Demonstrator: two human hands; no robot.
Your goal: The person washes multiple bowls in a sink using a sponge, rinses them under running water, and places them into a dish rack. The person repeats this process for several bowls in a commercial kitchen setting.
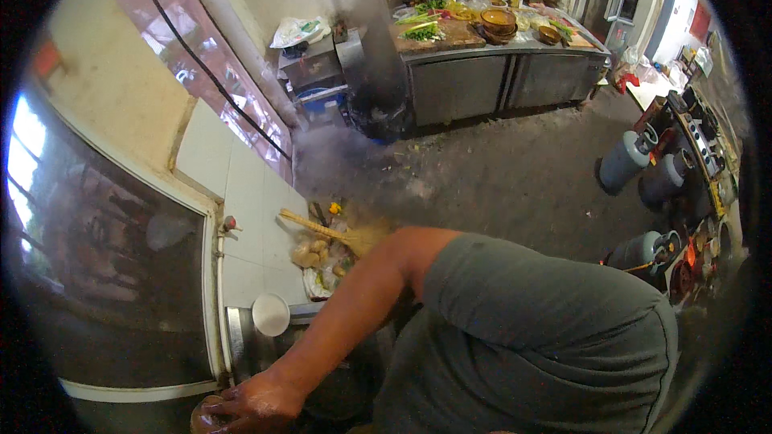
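My right hand is low at the left, wet, with its fingers curled against a rounded brown object. The bottom rim of the picture cuts this object off, and its kind is unclear. My bare forearm and grey sleeve reach across from the right. Just beyond the hand, a round white dish rests at the edge of a metal basin, whose inside is dark. A water pipe with a red-handled valve runs up the wall beside it. My left hand is out of view.
A straw broom and bagged produce lie by the tiled wall. Across the dark floor stands a steel counter with vegetables and brown bowls. Several gas cylinders stand below a stove at the right.
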